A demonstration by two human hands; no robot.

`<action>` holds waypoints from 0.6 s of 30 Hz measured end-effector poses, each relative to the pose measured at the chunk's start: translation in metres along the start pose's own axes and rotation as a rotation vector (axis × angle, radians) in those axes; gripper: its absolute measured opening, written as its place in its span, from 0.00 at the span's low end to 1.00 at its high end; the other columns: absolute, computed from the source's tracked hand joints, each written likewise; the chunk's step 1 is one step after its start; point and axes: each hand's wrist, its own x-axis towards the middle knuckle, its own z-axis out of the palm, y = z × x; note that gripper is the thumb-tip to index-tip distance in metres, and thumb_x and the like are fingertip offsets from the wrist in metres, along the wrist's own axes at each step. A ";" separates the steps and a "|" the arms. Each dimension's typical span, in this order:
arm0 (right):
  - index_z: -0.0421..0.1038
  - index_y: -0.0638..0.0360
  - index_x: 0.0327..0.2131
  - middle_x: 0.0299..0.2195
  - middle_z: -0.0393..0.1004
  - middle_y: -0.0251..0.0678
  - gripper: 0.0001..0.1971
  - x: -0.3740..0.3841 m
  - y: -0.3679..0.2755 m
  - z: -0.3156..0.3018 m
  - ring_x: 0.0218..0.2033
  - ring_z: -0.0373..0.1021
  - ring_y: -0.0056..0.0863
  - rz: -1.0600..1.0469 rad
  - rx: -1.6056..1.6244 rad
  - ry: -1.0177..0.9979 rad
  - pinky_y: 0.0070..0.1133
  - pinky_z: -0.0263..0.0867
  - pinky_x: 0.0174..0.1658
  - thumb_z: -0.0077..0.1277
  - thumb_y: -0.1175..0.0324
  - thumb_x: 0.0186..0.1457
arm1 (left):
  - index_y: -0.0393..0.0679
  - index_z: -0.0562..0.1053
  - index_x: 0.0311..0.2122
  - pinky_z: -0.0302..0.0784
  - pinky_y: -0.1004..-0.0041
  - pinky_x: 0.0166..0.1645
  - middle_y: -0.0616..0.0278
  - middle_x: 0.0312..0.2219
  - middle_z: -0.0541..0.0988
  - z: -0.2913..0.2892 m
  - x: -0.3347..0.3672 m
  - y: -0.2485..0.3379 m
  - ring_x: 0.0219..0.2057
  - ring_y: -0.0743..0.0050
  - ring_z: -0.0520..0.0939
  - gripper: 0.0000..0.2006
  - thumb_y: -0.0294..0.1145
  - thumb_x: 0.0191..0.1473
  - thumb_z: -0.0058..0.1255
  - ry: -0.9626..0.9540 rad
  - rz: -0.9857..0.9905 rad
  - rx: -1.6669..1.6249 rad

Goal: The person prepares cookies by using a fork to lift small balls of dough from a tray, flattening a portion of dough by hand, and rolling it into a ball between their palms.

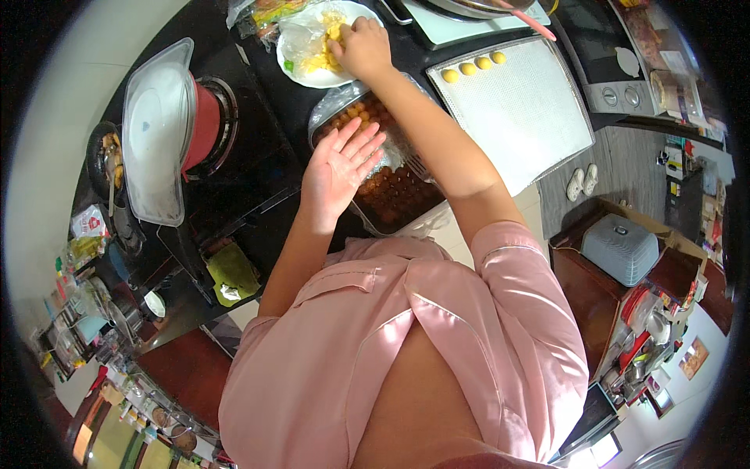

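Note:
My left hand [342, 168] is turned palm up with its fingers spread, holding nothing. It hovers over the near-left side of a metal tray [367, 223] with plastic wrap, in which many small brown balls [394, 195] lie. Further away, my right hand [365, 48] reaches onto a white plate [301, 78], its fingers curled onto soft yellow dough [316, 61]. The fingertips are partly hidden by the hand. To the right, several small yellow balls [468, 69] sit in a row along the far edge of a white-lined baking tray [519, 113].
A red pot [201, 129] stands on the stove at left, behind a clear plastic lid [156, 129]. A green cloth [232, 273] lies at the counter's near-left edge. At the far right are an oven [617, 94] and, behind the tray, a pale scale-like appliance [461, 27].

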 end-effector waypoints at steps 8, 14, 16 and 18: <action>0.79 0.56 0.26 0.31 0.73 0.36 0.14 -0.011 0.002 -0.013 0.36 0.67 0.36 0.175 0.169 0.214 0.32 0.62 0.39 0.61 0.56 0.41 | 0.39 0.62 0.56 0.58 0.56 0.64 0.43 0.58 0.62 -0.002 0.008 0.001 0.61 0.47 0.61 0.22 0.42 0.62 0.39 0.006 -0.009 0.003; 0.78 0.59 0.31 0.40 0.73 0.41 0.18 -0.095 -0.026 -0.145 0.46 0.66 0.42 -0.180 0.523 -0.102 0.35 0.62 0.48 0.65 0.62 0.34 | 0.37 0.58 0.59 0.60 0.59 0.62 0.46 0.55 0.65 0.000 0.015 0.012 0.56 0.55 0.68 0.30 0.52 0.62 0.39 -0.079 -0.010 -0.043; 0.77 0.61 0.39 0.49 0.69 0.49 0.26 -0.114 -0.027 -0.175 0.54 0.62 0.48 -0.188 0.496 -0.179 0.37 0.59 0.55 0.66 0.60 0.33 | 0.40 0.56 0.61 0.59 0.61 0.63 0.51 0.57 0.64 0.014 0.013 0.003 0.56 0.60 0.67 0.29 0.50 0.63 0.37 -0.064 0.025 0.338; 0.71 0.61 0.49 0.57 0.62 0.50 0.32 -0.118 -0.020 -0.200 0.61 0.54 0.49 -0.006 0.726 -0.218 0.39 0.51 0.61 0.66 0.60 0.39 | 0.43 0.52 0.63 0.58 0.61 0.63 0.56 0.59 0.61 0.012 0.014 -0.009 0.59 0.63 0.64 0.28 0.48 0.64 0.35 -0.105 0.013 0.426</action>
